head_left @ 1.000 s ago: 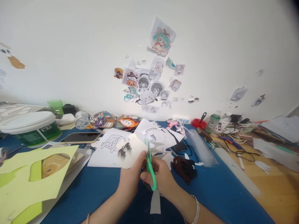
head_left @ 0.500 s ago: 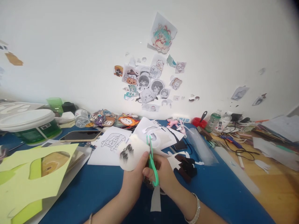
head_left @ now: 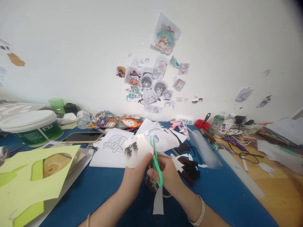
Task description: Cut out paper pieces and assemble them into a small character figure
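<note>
My left hand pinches a white cutout, thumb in front, fingers hidden behind it. Dark smudgy drawn marks show on the cutout's left part. My right hand is closed around the handles of green scissors, their blades pointing up along the cutout's right edge. Whether the blades touch the edge, I cannot tell. Below the scissors a pale paper strip reaches down over the blue table. A dark round object sits partly hidden under my hands.
Beyond my hands lie a line drawing of a bear and a phone. On the left are yellow-green sheets and a white-lidded tub. To the right lie dark brown scraps, a clear plastic sleeve and bottles.
The cutout has turned and tilted in my left hand, so its smudged marks look flatter. Both hands and the scissors have shifted slightly to the right.
</note>
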`<state>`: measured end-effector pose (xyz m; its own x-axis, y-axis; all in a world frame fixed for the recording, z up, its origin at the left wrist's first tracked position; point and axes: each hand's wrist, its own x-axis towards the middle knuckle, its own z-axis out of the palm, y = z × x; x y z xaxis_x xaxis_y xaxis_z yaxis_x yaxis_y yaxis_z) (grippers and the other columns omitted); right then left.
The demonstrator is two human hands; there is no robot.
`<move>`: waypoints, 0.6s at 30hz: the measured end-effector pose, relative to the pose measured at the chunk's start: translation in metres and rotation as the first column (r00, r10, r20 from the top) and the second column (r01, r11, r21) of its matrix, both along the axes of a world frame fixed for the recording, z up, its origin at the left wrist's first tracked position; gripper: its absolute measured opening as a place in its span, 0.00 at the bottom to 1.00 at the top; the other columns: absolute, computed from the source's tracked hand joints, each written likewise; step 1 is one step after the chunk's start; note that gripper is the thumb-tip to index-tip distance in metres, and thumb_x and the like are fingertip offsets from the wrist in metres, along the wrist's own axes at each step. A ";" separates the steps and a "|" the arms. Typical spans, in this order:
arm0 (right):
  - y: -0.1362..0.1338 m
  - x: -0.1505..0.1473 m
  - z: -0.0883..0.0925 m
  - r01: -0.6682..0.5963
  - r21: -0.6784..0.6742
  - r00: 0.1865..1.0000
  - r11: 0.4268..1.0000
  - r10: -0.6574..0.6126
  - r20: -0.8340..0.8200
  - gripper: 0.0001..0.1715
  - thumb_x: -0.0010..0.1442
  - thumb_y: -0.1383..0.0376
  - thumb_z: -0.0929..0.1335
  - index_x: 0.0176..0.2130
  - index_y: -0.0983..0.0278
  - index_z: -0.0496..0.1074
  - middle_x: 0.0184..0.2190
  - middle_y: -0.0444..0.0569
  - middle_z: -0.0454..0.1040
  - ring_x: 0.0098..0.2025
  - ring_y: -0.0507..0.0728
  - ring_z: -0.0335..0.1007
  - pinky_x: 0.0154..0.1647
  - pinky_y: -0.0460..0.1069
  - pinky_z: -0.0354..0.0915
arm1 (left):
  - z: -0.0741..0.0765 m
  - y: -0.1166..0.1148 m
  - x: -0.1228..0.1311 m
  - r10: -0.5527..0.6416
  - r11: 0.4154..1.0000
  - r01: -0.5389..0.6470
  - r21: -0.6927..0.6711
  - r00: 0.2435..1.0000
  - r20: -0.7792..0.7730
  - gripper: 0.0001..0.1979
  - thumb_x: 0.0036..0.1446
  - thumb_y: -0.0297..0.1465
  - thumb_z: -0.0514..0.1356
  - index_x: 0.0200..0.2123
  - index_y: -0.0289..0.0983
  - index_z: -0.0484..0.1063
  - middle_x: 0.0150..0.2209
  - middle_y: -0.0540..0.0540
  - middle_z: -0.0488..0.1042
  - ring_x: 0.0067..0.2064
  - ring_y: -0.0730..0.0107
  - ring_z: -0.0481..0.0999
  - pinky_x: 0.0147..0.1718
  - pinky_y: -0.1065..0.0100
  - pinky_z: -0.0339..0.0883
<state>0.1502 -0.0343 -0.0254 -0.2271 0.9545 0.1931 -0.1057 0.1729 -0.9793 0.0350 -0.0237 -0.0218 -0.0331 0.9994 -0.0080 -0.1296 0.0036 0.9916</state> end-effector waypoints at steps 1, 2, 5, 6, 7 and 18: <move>0.001 0.003 0.001 -0.025 0.011 1.000 1.000 0.024 0.017 0.27 0.41 0.46 0.71 0.28 0.65 0.67 0.17 0.41 0.64 0.19 0.50 0.60 0.18 0.44 0.56 | 0.001 0.001 -0.001 0.005 1.000 -0.005 -0.012 1.000 0.016 0.13 0.46 0.40 0.60 0.34 0.40 0.69 0.39 0.46 0.76 0.44 0.57 0.73 0.42 0.62 0.66; 0.002 0.006 0.002 -0.044 0.019 0.998 0.999 0.044 0.037 0.27 0.42 0.45 0.71 0.29 0.65 0.67 0.18 0.41 0.64 0.19 0.50 0.60 0.18 0.44 0.56 | 0.002 0.003 -0.001 0.001 1.000 -0.001 -0.014 1.000 0.023 0.11 0.45 0.39 0.61 0.31 0.40 0.69 0.37 0.47 0.76 0.43 0.58 0.73 0.42 0.63 0.66; 0.003 0.012 0.004 -0.086 0.004 0.994 0.996 0.085 0.070 0.25 0.43 0.47 0.71 0.29 0.65 0.66 0.18 0.41 0.63 0.19 0.49 0.59 0.19 0.44 0.56 | 0.006 0.005 -0.003 -0.031 0.999 0.031 0.009 0.999 -0.013 0.07 0.44 0.37 0.61 0.24 0.41 0.68 0.29 0.49 0.74 0.38 0.60 0.73 0.40 0.64 0.65; 0.003 0.013 0.004 -0.093 0.000 0.993 0.996 0.092 0.070 0.24 0.44 0.48 0.71 0.29 0.65 0.66 0.18 0.40 0.63 0.19 0.49 0.59 0.19 0.44 0.55 | 0.007 0.005 -0.003 -0.044 0.999 0.044 0.015 0.999 -0.025 0.08 0.44 0.37 0.60 0.21 0.41 0.67 0.25 0.50 0.73 0.36 0.61 0.72 0.39 0.65 0.65; 0.003 0.014 0.005 -0.096 0.001 0.993 0.995 0.096 0.067 0.23 0.44 0.50 0.71 0.29 0.65 0.66 0.18 0.40 0.63 0.19 0.48 0.58 0.19 0.44 0.55 | 0.009 0.006 -0.004 -0.056 0.998 0.057 0.025 0.998 -0.032 0.09 0.44 0.37 0.60 0.19 0.41 0.66 0.23 0.50 0.71 0.34 0.62 0.72 0.38 0.65 0.65; 0.000 0.011 0.006 -0.054 0.032 0.998 0.998 0.052 0.036 0.24 0.42 0.51 0.73 0.28 0.66 0.66 0.19 0.40 0.63 0.20 0.48 0.58 0.19 0.43 0.55 | 0.014 0.008 -0.008 -0.201 0.969 0.208 0.130 0.978 -0.061 0.13 0.47 0.39 0.58 0.17 0.39 0.64 0.20 0.51 0.68 0.29 0.66 0.68 0.35 0.66 0.65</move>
<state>0.1612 -0.0348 -0.0196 -0.2845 0.9343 0.2147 -0.0808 0.1998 -0.9765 0.0265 -0.0159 -0.0078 0.1751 0.9767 0.1243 -0.0929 -0.1093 0.9897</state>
